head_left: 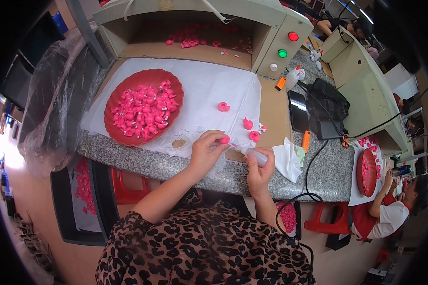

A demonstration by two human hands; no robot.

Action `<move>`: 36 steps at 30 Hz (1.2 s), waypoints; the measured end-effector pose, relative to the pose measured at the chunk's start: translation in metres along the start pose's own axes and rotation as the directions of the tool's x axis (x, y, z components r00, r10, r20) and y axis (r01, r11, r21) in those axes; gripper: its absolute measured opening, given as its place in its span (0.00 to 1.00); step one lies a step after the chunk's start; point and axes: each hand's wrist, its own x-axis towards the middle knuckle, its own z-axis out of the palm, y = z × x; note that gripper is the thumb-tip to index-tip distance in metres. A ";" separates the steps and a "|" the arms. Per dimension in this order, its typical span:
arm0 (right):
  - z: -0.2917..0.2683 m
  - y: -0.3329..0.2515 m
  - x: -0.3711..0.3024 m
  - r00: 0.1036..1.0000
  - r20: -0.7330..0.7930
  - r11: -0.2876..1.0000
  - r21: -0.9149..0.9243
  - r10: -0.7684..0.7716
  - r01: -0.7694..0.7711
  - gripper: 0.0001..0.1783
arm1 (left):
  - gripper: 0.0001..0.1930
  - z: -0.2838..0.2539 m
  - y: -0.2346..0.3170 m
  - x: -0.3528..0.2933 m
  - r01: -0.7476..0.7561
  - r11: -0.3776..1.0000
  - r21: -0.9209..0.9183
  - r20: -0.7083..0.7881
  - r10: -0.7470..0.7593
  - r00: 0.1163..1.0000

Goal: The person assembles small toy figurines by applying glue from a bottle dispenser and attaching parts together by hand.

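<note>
One pink piece (225,140) noted pinched in left hand (206,151), above near edge of worktop (325,173); clock directions taken from that piece. Found right hand (260,172) clenched around pale bottle (257,158), with nozzle (236,147) aimed at piece. Unable to tell contact of nozzle with piece. Observed loose pieces (224,107) at 12, 2 and 3 o'clock. Recorded red dish (114,129), heaped with pink pieces, on white sheet (202,76) at 10 o'clock. Listed also: cabinet (252,15) at 12 o'clock, phone (298,111) and black bag (328,99) at 2 o'clock.
</note>
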 end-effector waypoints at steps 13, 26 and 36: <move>0.000 0.001 0.001 0.998 0.013 0.995 -0.081 -0.065 0.065 0.09 | 0.11 0.000 0.003 0.000 -0.023 0.998 0.050 0.009 0.023 1.000; 0.002 -0.010 0.006 0.991 -0.044 0.980 0.165 0.125 -0.116 0.09 | 0.11 0.001 0.000 0.000 0.011 1.000 -0.004 0.030 -0.011 0.999; 0.001 -0.010 0.008 0.977 -0.068 0.931 0.323 0.202 -0.170 0.08 | 0.14 -0.013 0.017 0.007 0.049 0.985 0.168 0.244 -0.089 0.966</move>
